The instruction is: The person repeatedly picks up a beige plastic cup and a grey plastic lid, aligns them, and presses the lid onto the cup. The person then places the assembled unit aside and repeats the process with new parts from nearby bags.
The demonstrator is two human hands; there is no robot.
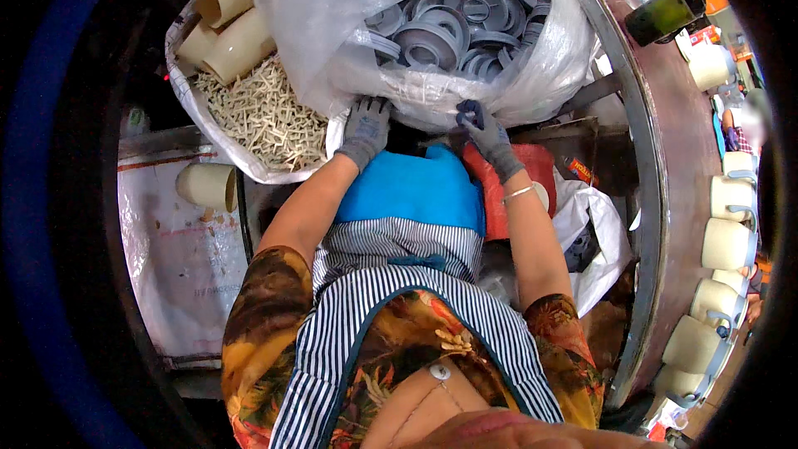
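My left hand (pixel 366 126), in a grey glove, lies with its fingers stretched out where a white sack and a clear plastic bag meet. My right hand (pixel 490 135), also gloved, has its fingers curled in at the near edge of the clear plastic bag (pixel 416 93) and pinches it. Many grey round plastic lids (pixel 478 7) fill that bag. Left of it, the white sack (pixel 266 173) holds small beige plastic pieces (pixel 266 120), with several cream plastic cylinders (pixel 241 46) lying on top.
A blue cloth (pixel 407 187) covers my lap. Close to my right forearm are a red bag (pixel 519 175) and a white sack (pixel 603 241). One cylinder (pixel 208 186) lies on the left-hand surface. Several cream jugs (pixel 725 243) line the right beyond a brown table (pixel 657 199), which bears a green bottle (pixel 665 12).
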